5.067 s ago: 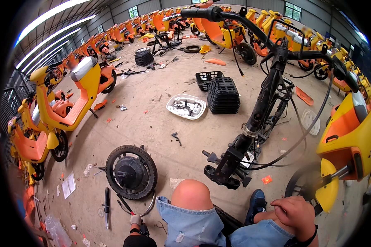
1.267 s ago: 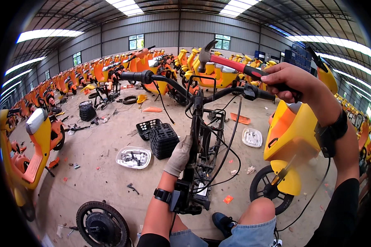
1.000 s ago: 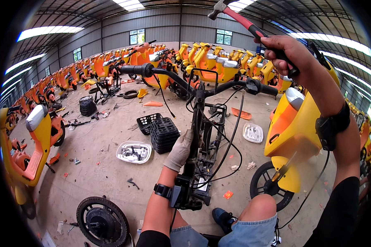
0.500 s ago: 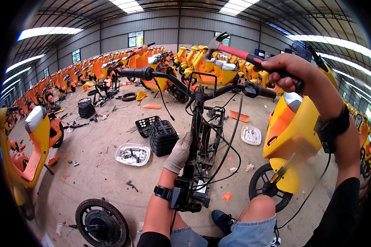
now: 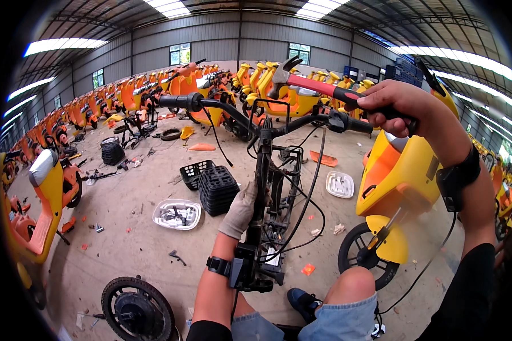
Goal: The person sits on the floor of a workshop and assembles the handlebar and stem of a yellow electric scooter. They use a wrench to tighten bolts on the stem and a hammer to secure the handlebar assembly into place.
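Note:
A claw hammer (image 5: 320, 86) with a red and black handle is raised above the handlebar (image 5: 231, 111) of a stripped scooter frame (image 5: 264, 162). My bare right hand (image 5: 393, 105) is closed round the handle's black grip, and the metal head points to the left, touching nothing. Lower down, my left hand (image 5: 240, 211) in a pale glove is wrapped round the frame's upright front tube, whose far side hides some fingers. Black cables (image 5: 322, 216) loop from the handlebar along the right side of the frame.
Stacked black baskets (image 5: 218, 190) stand beyond my left hand. White trays of parts (image 5: 177, 214) lie either side of the frame. A loose wheel (image 5: 137, 310) rests at lower left. A yellow scooter body (image 5: 398, 176) stands close on the right; rows of scooters fill the back.
The hammer has come down a little and its handle lies more level. The view has shifted slightly to the right. My left hand keeps its hold on the frame.

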`<state>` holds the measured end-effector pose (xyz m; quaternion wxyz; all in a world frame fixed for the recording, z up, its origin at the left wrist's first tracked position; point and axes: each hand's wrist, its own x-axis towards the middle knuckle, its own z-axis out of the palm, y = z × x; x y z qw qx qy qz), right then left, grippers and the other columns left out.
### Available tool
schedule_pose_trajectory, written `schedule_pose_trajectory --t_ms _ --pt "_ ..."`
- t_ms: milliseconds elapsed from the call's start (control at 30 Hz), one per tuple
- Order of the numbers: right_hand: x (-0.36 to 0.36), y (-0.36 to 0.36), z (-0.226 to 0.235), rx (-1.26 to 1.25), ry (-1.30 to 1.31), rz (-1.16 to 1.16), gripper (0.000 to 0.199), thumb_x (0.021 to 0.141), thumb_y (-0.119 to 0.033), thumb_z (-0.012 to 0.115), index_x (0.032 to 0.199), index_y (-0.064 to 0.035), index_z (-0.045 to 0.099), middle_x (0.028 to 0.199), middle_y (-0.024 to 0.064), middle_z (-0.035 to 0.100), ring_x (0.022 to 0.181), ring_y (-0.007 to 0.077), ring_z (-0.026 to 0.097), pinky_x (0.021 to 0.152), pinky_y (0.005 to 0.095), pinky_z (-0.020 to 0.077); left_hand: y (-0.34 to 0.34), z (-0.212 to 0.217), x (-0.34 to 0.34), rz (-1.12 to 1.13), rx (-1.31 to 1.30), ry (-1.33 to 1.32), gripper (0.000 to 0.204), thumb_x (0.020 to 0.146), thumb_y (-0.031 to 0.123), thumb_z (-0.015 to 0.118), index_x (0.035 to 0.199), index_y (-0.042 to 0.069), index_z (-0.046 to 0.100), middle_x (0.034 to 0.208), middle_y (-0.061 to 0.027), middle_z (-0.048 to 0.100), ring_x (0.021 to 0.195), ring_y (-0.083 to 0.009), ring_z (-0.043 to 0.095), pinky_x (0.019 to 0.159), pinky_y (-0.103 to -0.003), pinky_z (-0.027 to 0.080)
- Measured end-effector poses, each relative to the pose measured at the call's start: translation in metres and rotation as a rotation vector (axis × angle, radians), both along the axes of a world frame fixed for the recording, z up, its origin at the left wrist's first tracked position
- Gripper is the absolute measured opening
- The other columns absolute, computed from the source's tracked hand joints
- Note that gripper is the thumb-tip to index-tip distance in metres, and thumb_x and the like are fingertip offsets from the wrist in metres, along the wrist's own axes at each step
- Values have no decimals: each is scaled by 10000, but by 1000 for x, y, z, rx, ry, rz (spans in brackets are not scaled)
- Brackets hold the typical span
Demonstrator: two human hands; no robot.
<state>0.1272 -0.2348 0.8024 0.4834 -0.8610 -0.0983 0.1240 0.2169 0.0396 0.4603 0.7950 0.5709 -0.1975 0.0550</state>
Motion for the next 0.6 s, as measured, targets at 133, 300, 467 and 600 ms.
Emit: schedule_pose_trajectory --t_ms 133,300,467,600 --pt "-11 -8 -8 65 -210 -44 211 935 -220 602 999 -24 555 649 -10 540 376 8 430 310 167 347 4 -9 7 -6 8 -44 520 1004 515 432 1024 30 618 798 -15 637 653 -80 559 608 -230 487" --pt "-18 -40 -41 610 -145 57 256 994 -256 531 1109 -27 538 692 -59 483 449 -15 438 364 160 389 -4 -11 14 0 -60 -13 514 1007 503 433 1047 15 591 772 -47 603 683 -127 548 654 -257 457" --pt "-22 -42 -130 747 -304 0 292 951 -285 616 1087 -58 493 672 -12 459 415 62 483 351 237 421 -11 -15 16 -5 -140 23 477 1008 478 456 1030 18 578 805 -42 592 708 -129 549 667 -256 453" --pt "-26 -28 -201 854 -279 57 348 962 -291 606 1148 -46 443 691 6 468 405 80 483 357 231 403 -1 -19 22 -16 -101 -2 476 1016 482 435 1020 24 563 785 -34 567 679 -127 511 664 -259 439"
